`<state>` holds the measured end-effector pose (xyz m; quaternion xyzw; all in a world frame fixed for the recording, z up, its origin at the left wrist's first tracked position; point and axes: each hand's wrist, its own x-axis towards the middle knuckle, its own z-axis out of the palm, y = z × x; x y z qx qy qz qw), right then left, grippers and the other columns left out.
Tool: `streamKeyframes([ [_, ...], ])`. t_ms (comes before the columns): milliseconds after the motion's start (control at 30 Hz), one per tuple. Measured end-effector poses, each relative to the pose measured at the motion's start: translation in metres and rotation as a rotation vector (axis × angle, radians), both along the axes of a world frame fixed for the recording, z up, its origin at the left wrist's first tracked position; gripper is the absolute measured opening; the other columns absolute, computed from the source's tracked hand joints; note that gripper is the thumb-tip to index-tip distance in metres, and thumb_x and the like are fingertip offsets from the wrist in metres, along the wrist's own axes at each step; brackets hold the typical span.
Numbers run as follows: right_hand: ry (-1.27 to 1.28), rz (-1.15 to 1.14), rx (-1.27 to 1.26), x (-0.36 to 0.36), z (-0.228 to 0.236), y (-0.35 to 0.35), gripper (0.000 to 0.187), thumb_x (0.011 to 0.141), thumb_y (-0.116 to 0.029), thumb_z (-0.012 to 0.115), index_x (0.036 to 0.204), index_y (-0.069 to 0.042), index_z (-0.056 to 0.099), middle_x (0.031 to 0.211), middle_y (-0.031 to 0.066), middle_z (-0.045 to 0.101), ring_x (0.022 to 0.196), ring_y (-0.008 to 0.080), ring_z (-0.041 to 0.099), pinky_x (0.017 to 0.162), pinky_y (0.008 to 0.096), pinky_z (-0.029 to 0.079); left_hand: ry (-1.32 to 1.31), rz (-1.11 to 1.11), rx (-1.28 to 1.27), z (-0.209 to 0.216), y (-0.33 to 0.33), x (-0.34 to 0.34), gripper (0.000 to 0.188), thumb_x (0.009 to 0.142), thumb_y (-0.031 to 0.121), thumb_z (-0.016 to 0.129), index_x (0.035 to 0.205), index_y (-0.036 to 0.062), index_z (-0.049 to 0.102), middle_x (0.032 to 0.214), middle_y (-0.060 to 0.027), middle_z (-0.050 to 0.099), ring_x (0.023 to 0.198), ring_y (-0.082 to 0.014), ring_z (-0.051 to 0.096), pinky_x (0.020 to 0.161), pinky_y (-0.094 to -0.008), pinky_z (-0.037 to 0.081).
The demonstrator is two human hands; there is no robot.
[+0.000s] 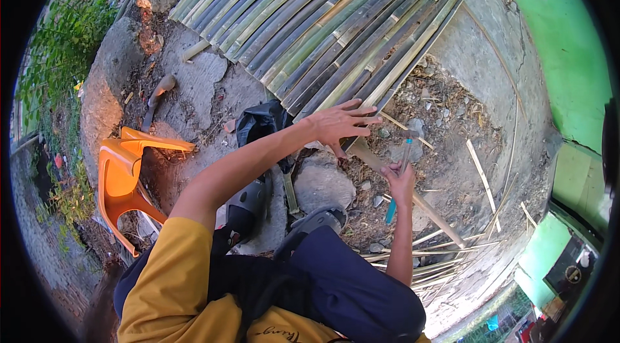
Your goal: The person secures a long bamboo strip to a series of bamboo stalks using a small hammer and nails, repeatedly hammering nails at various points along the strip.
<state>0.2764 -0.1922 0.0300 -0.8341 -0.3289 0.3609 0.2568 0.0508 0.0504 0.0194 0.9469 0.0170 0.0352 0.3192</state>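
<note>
Several split bamboo slats (pixel 323 27) lie side by side in a wide row, green, pale and dark. My left hand (pixel 342 125) reaches across to the near end of the row, its fingers spread over the slat ends. In my right hand (pixel 399 183) is a hammer (pixel 405 157) with a greyish shaft and teal parts, its head end up and away from me. A wooden batten (pixel 431 214) runs from beneath the near slat ends toward the lower right, passing close by my right hand. Whether the left fingertips press on the bamboo cannot be made out.
An orange plastic chair (pixel 119 178) lies tipped at the left, near a wooden-handled tool (pixel 161 88). A black plastic bag (pixel 258 125) sits by my feet. Thin bamboo strips (pixel 445 265) litter the ground at lower right. A green wall (pixel 562 40) stands at the right.
</note>
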Motion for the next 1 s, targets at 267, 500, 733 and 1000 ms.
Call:
streamKeyframes([
  [267, -0.179, -0.044, 0.163, -0.037, 0.015, 0.022, 0.043, 0.084, -0.009, 0.086, 0.111, 0.003, 0.055, 0.098, 0.0153, 0.077, 0.091, 0.0192, 0.075, 0.08, 0.0344, 0.059, 0.028, 0.019, -0.038, -0.011, -0.002, -0.004, 0.1, 0.053, 0.051, 0.094, 0.133, 0.0115, 0.051, 0.172, -0.005, 0.025, 0.159, -0.0298, 0.021, 0.132, -0.0548, 0.017],
  [500, 0.107, -0.075, 0.219, -0.093, 0.023, 0.061, 0.042, 0.085, -0.009, 0.085, 0.108, 0.005, 0.053, 0.095, 0.0166, 0.077, 0.085, 0.0185, 0.076, 0.076, 0.032, 0.061, 0.043, 0.209, 0.0, 0.008, -0.008, -0.01, 0.117, 0.049, 0.05, 0.094, 0.147, 0.0105, 0.043, 0.172, -0.0119, 0.022, 0.16, -0.0293, 0.019, 0.132, -0.0548, 0.013],
  [733, 0.161, -0.139, 0.199, -0.121, 0.012, 0.077, 0.043, 0.085, -0.002, 0.084, 0.108, 0.004, 0.047, 0.095, 0.022, 0.075, 0.085, 0.0218, 0.077, 0.069, 0.0332, 0.063, 0.05, 0.32, 0.001, 0.0, -0.019, -0.025, 0.116, 0.046, 0.041, 0.097, 0.147, 0.013, 0.048, 0.174, -0.0101, 0.019, 0.161, -0.0295, 0.015, 0.131, -0.0565, 0.013],
  [1000, 0.401, -0.261, 0.348, -0.107, -0.022, 0.057, 0.044, 0.086, 0.007, 0.078, 0.113, 0.003, 0.043, 0.108, 0.0238, 0.07, 0.097, 0.0233, 0.074, 0.08, 0.0318, 0.062, -0.05, 0.319, -0.095, 0.002, -0.023, -0.024, 0.109, 0.051, 0.04, 0.097, 0.148, 0.0275, 0.05, 0.175, -0.0078, 0.018, 0.161, -0.0296, 0.018, 0.129, -0.0581, 0.015],
])
